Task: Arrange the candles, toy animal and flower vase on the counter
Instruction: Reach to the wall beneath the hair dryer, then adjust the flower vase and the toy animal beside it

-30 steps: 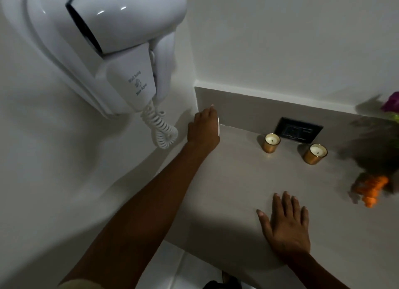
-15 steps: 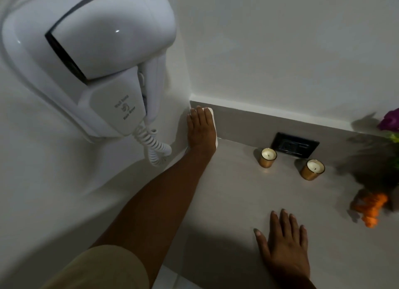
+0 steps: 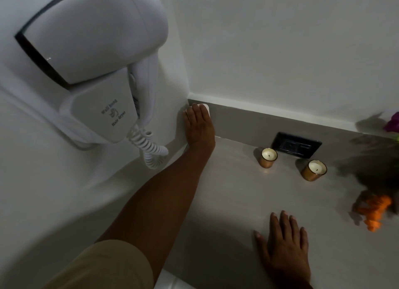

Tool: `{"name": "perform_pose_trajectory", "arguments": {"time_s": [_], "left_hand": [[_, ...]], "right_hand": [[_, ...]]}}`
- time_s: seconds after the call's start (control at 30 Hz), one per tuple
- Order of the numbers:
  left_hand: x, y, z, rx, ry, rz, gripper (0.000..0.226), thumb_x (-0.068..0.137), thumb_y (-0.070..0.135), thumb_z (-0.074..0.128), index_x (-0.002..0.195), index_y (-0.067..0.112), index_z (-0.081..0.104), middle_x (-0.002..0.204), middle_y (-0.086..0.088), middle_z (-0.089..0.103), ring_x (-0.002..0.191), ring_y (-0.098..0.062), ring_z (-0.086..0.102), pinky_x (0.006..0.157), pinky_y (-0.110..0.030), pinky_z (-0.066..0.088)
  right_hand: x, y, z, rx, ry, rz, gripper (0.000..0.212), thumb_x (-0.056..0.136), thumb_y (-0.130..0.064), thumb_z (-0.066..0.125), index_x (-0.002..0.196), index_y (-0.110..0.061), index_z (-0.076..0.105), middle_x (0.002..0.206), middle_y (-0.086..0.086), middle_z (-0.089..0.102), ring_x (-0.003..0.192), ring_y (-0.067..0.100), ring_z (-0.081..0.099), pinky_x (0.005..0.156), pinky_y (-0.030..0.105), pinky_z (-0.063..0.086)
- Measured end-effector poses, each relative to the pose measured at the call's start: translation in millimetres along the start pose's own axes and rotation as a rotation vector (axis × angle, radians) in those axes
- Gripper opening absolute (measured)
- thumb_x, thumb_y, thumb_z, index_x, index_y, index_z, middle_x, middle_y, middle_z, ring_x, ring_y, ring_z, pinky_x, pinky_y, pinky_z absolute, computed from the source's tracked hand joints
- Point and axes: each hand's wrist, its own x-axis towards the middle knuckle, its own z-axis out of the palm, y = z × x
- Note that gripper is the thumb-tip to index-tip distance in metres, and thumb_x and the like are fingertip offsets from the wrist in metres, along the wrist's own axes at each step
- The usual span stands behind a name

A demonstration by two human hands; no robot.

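Two candles sit near the back of the counter (image 3: 237, 198), both upright in little gold cups with white wax: the left candle (image 3: 268, 157) and the right candle (image 3: 314, 170), side by side just in front of a dark wall socket (image 3: 295, 145). An orange toy animal (image 3: 374, 211) is further right near the edge of view, pretty blurry. Of the flower vase only some purple petals (image 3: 393, 123) poke in at the far right.

The right hand (image 3: 285, 252) lies flat on the counter, palm down, fingers spread, holding nothing. The candles are straight ahead of its fingertips, the toy off to its right, so I'd guess it's the closer hand for any of them.

The left hand (image 3: 199, 127) is way off in the corner, fingers flat over a small white thing (image 3: 206, 108) under the wall hair dryer (image 3: 90, 58). Can't tell if it's gripping it.
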Motion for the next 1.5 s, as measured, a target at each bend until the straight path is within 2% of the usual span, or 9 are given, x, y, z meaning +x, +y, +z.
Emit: {"name": "perform_pose_trajectory", "arguments": {"time_s": [0.17,0.4,0.47,0.57,0.73,0.87,1.13,1.27,1.5], "left_hand": [[5.0,-4.7,6.1,-0.003,-0.014,0.002,0.047,0.091,0.014,0.064,0.137,0.005,0.057,0.137,-0.018,0.061,0.127,-0.036,0.058,0.112,-0.049,0.044],[6.5,-5.8,-3.6,-0.006,-0.182,-0.002,0.045,0.092,0.016,0.064,0.136,0.009,0.060,0.136,-0.015,0.064,0.127,-0.032,0.060,0.110,-0.047,0.046],[3.3,-7.5,-8.3,0.021,-0.169,0.005,0.052,0.098,0.013,0.055,0.147,0.003,0.046,0.152,-0.021,0.049,0.141,-0.038,0.046,0.120,-0.053,0.034],[-14.3,-5.9,-7.5,-0.034,-0.100,0.124,0.085,0.093,0.018,0.057,0.158,-0.004,0.006,0.167,-0.028,0.007,0.154,-0.048,0.007,0.125,-0.059,-0.001],[-105.5,23.1,-12.1,-0.333,-0.206,0.404,0.115,0.083,0.051,0.070,0.159,-0.001,0.001,0.168,-0.025,0.000,0.156,-0.044,-0.001,0.126,-0.059,0.004],[-202.6,52.6,0.4,-0.329,-0.485,0.676,0.102,0.094,0.076,0.030,0.159,0.011,-0.014,0.168,-0.015,-0.017,0.155,-0.034,-0.019,0.127,-0.056,-0.001],[-256.4,85.9,15.3,-0.254,-0.636,0.822,0.103,0.089,0.088,0.009,0.162,0.016,-0.007,0.171,-0.009,-0.011,0.155,-0.029,-0.020,0.126,-0.054,-0.005],[-257.7,86.3,22.0,-0.282,-0.605,0.814,0.103,0.089,0.088,0.012,0.162,0.017,-0.004,0.171,-0.008,-0.008,0.156,-0.029,-0.018,0.127,-0.055,-0.002],[-259.2,88.9,21.1,-0.297,-0.588,0.814,0.103,0.089,0.087,0.015,0.163,0.015,0.004,0.171,-0.009,0.001,0.158,-0.031,-0.008,0.127,-0.056,0.004]], "right_hand": [[1.1,4.2,7.3,0.031,0.053,-0.019,0.085,0.090,-0.076,0.024,0.152,-0.021,0.040,0.162,0.010,0.032,0.151,0.030,0.021,0.122,0.052,0.012],[1.7,7.3,13.5,0.011,0.089,-0.048,0.083,0.092,-0.075,0.025,0.153,-0.021,0.039,0.162,0.010,0.032,0.151,0.030,0.020,0.122,0.050,0.008],[1.4,5.8,11.4,0.014,0.081,-0.060,0.081,0.094,-0.074,0.023,0.154,-0.021,0.037,0.163,0.010,0.030,0.152,0.030,0.018,0.123,0.048,0.004],[1.9,13.0,6.3,0.047,0.098,-0.072,0.079,0.096,-0.072,0.022,0.155,-0.021,0.035,0.164,0.008,0.028,0.153,0.027,0.016,0.124,0.044,0.003],[-4.2,60.2,0.9,0.066,0.167,0.046,0.078,0.099,-0.068,0.024,0.155,-0.016,0.034,0.163,0.012,0.028,0.152,0.029,0.016,0.124,0.046,0.009],[-7.9,103.5,-0.1,0.082,0.220,0.197,0.079,0.097,-0.070,0.024,0.155,-0.017,0.030,0.163,0.013,0.026,0.152,0.030,0.015,0.124,0.048,0.007],[-10.4,141.2,-4.3,0.110,0.261,0.328,0.084,0.095,-0.074,0.028,0.155,-0.017,0.025,0.163,0.013,0.025,0.152,0.030,0.015,0.124,0.051,0.008],[-6.4,146.9,-15.6,0.443,0.364,0.422,0.091,0.091,-0.076,0.045,0.155,-0.018,0.018,0.162,0.010,0.026,0.148,0.029,0.024,0.121,0.049,0.025],[25.6,176.9,-48.6,0.744,0.465,0.482,0.094,0.084,-0.035,0.061,0.155,0.001,0.012,0.161,0.022,0.020,0.149,0.036,0.022,0.121,0.046,0.025]]}}
